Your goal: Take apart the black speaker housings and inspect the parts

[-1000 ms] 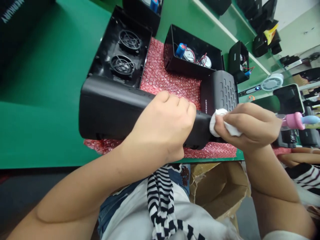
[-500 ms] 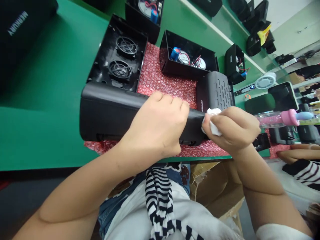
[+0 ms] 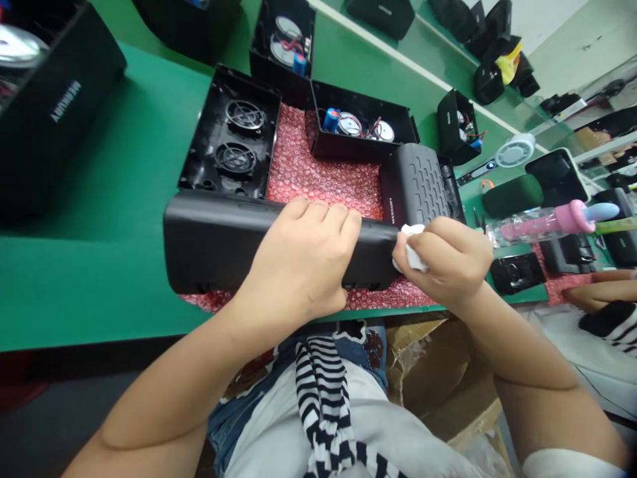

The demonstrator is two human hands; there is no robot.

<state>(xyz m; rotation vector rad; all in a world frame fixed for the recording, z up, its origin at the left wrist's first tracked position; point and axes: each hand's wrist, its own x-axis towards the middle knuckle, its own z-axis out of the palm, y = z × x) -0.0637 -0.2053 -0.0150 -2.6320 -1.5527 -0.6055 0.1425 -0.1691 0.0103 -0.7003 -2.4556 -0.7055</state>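
Observation:
A long black speaker housing [image 3: 213, 239] lies across the near edge of a red bubble-wrap mat [image 3: 323, 179]. Wrapped over its top, my left hand [image 3: 311, 249] grips it near the middle. Pinched in my right hand [image 3: 448, 259] is a crumpled white cloth [image 3: 414, 249], pressed against the housing's right end. Just behind lies an open black shell with two round grilles [image 3: 236, 158]. A black cover with a slotted pattern [image 3: 415, 182] rests on the mat behind my right hand.
Open speaker boxes with wires [image 3: 363, 129] stand behind the mat. At left is a large black speaker box [image 3: 50, 119]. A pink bottle [image 3: 542, 222], a white handheld fan [image 3: 515, 151] and a green speaker [image 3: 512, 194] are at right. A cardboard box [image 3: 438, 372] stands below the table edge.
The view has shifted slightly, with more of the left speaker box showing. Both hands keep their hold, and the cloth stays at the housing's right end.

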